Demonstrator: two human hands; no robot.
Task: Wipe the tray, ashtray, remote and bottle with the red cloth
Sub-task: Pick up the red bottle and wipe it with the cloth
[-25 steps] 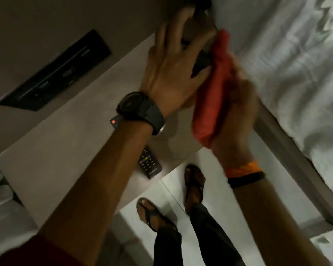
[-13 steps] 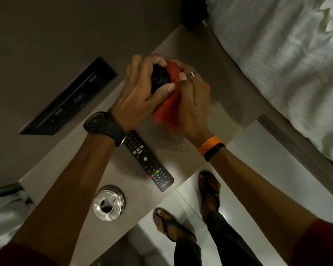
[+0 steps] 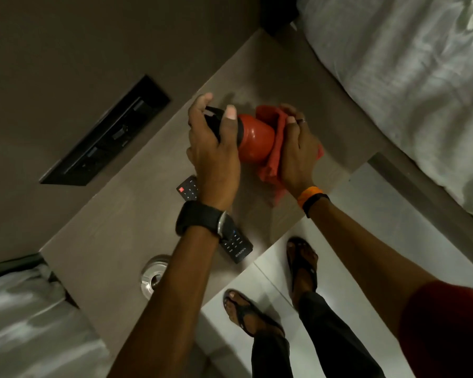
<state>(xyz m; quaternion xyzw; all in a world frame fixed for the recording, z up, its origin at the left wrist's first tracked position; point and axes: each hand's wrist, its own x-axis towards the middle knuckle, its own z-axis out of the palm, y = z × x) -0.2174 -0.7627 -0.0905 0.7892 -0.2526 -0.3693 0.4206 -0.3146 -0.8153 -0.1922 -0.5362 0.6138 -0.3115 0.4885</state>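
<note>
Bottle step in hand. The left hand (image 3: 213, 148) is clenched round the black cap end of the red bottle (image 3: 254, 140), holding it tipped on its side above the bedside table (image 3: 115, 233). Likely reason: a grip at the cap leaves the whole red body bare for wiping and lets the hand turn it.

The right hand (image 3: 295, 151) is closed on the red cloth (image 3: 273, 148), pressing it against the bottle's right side and base. Cloth is bunched between palm and bottle, with loose corners hanging out near the wrist and past the fingers on the far side. The bottle looks clear of the tabletop, though the contact point is hidden by the hands.

The remote (image 3: 236, 245) lies flat on the table on the near side of the bottle, mostly under the left wrist and watch (image 3: 202, 218); its two ends show either side. The ashtray (image 3: 153, 274) sits nearer and further left, close to the table's near edge, half covered by the left forearm. No tray visible.

My guess: bottle body partly done, cap end still covered by the grip, so a regrip is needed to reach it. Risk: smooth bottle held only at one end could slip or swing onto the remote below.
</note>
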